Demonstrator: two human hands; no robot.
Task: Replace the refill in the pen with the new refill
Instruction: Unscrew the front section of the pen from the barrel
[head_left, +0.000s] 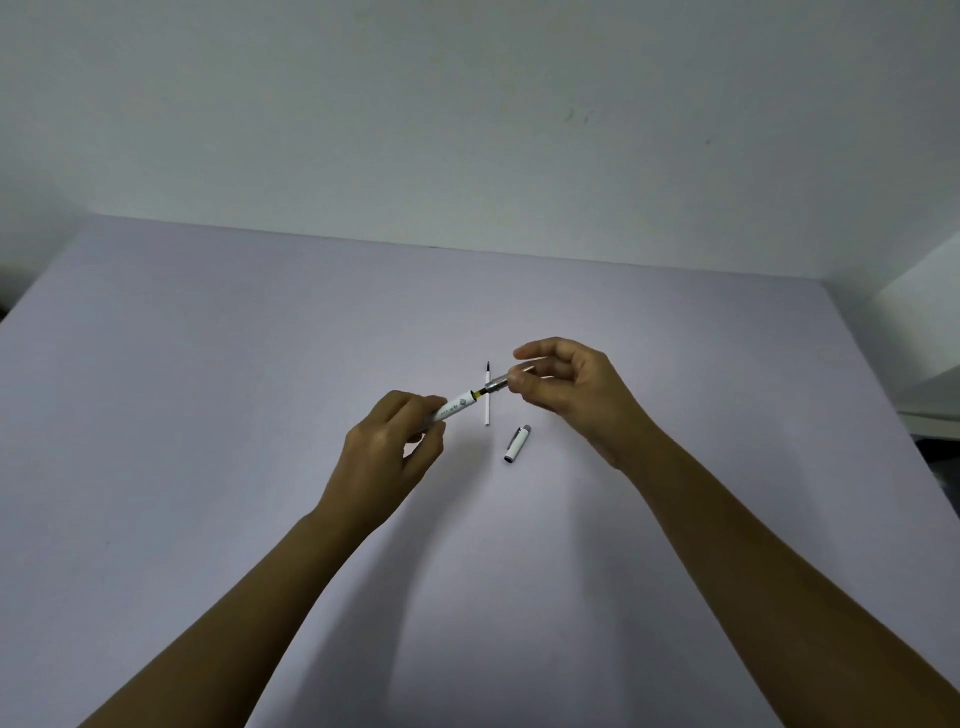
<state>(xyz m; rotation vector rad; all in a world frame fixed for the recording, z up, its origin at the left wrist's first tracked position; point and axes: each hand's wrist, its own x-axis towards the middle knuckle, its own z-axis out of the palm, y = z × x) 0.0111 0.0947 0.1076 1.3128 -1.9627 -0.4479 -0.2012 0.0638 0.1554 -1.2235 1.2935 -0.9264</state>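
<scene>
My left hand (387, 449) grips the white pen barrel (456, 407), which points up and to the right above the table. My right hand (566, 384) pinches the pen's silver tip section (497, 385) between thumb and fingers; a short dark and yellow gap shows between that section and the barrel. A thin white refill (487, 410) with a dark tip lies on the table behind the pen, pointing away from me. The white pen cap (516, 444) with a silver end lies on the table just right of the refill.
The pale lilac table (260, 415) reaches to a white wall at the back. A white object (930, 332) stands at the table's right edge.
</scene>
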